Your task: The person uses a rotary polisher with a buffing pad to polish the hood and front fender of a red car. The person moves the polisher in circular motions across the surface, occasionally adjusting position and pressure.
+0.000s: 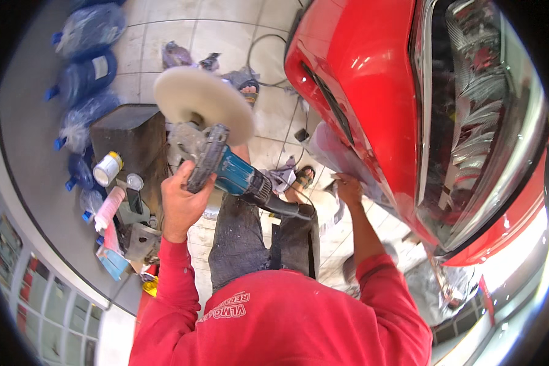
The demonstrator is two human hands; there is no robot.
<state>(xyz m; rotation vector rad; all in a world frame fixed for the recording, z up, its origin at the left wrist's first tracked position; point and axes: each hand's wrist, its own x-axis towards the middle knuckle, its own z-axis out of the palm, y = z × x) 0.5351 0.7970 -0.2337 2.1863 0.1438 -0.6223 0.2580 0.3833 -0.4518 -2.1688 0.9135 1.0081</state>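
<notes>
Well, nearest comes the red shirt (293, 317), its sleeves reaching out to either side above dark trousers (235, 244). Over the legs sits the blue polisher (244, 177), between the clutter on the left and the car on the right. The left hand (186, 198) is curled firmly round its dark front handle (208, 158) – probably because gripping near the head steadies the heaviest end. The wide cream pad (204, 100) points up and away, touching nothing, perhaps to spare it dirt. The rear grip hangs over the right thigh; whether it rests there, I cannot tell.

The right hand (349, 188) is off the tool, fingers bent and partly closed by a pale, translucent sheet (341, 152) along the car's lower side. Whether it pinches anything is unclear.

To the left, a dark box (131, 131) stands beside a low jumble with a white tin (108, 169) and a pink bottle (111, 207), likely put there for easy reach. Opposite, the red car (372, 55) curves close by, its tail light (476, 97) outermost. Farther off, big blue water bottles (88, 76) line the left side – out from underfoot, it seems – and a dark cable (250, 55) loops across the tiles (219, 36)
</notes>
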